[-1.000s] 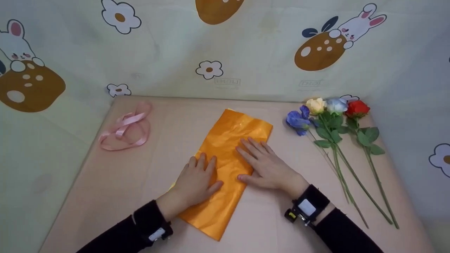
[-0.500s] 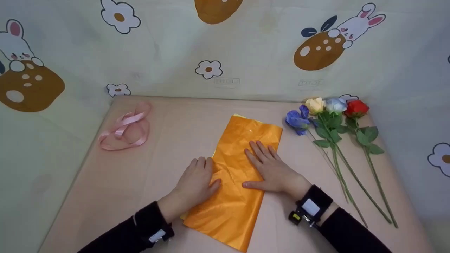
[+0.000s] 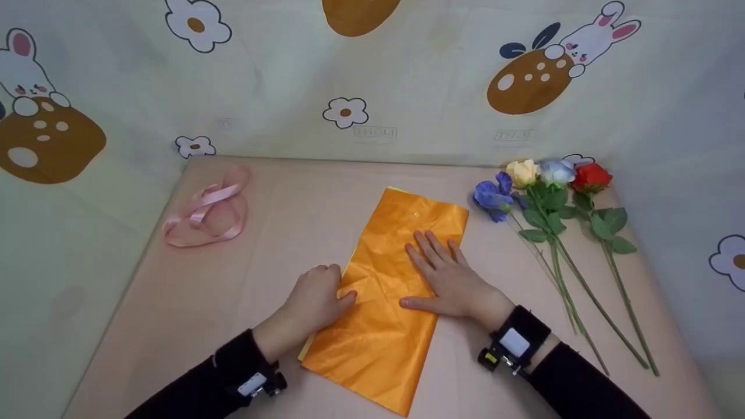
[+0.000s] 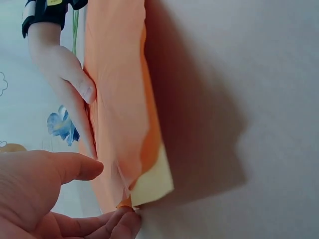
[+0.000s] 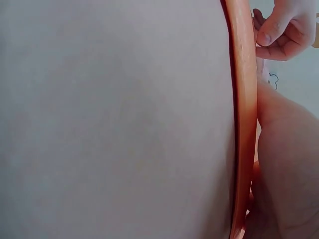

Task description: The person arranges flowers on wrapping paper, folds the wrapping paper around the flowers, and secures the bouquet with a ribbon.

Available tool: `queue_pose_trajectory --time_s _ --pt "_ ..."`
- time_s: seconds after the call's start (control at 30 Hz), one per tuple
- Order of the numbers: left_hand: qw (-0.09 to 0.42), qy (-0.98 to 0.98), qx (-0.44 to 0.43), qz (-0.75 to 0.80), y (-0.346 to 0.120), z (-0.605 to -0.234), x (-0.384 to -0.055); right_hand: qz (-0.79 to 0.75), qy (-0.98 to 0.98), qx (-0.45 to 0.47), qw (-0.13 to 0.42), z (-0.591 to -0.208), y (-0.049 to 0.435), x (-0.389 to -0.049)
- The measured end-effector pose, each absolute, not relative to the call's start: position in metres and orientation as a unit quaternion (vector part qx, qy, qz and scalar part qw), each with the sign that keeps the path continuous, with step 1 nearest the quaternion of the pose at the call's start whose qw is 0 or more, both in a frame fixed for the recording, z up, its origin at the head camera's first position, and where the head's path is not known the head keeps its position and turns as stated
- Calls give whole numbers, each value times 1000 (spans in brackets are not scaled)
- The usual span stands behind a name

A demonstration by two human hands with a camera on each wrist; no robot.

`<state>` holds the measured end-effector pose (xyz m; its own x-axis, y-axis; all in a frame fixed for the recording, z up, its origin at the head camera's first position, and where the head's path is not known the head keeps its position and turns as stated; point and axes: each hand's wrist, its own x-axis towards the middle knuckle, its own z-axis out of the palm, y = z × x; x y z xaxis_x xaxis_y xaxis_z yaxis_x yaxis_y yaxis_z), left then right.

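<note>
A folded sheet of orange wrapping paper with a pale yellow layer lies slanted in the middle of the table. My left hand is at its left edge, fingers curled at the edge and thumb over the paper. In the left wrist view the fingertips touch a lifted corner of the paper, whose yellow side shows; the thumb stands apart from them. My right hand rests on the paper's right half, fingers spread and straight. The right wrist view shows the paper's folded edge beside that hand.
A loose pink ribbon lies at the table's back left. On the right lie several long-stemmed artificial flowers: a blue-violet one, a cream rose, a pale blue one and a red rose. A patterned curtain stands behind.
The orange paper has shifted right and towards me, its right edge turning with it. My left hand has slid off its top to the left edge, fingers curling. My right hand stays flat, slightly further right.
</note>
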<state>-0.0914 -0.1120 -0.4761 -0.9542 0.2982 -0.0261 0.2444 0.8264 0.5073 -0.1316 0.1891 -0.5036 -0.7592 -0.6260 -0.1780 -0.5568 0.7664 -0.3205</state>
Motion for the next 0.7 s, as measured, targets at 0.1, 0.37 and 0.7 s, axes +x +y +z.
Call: queue_pose_trajectory --time_s 0.1,0.37,0.7 --pt "81 950 115 277 -112 -475 -94 -124 930 -316 141 -503 188 -132" --pt "172 891 10 420 -118 -470 -105 -126 930 -315 144 -503 188 -135" --pt "201 819 -10 537 -123 -474 -106 -152 940 -295 83 -500 188 -133"
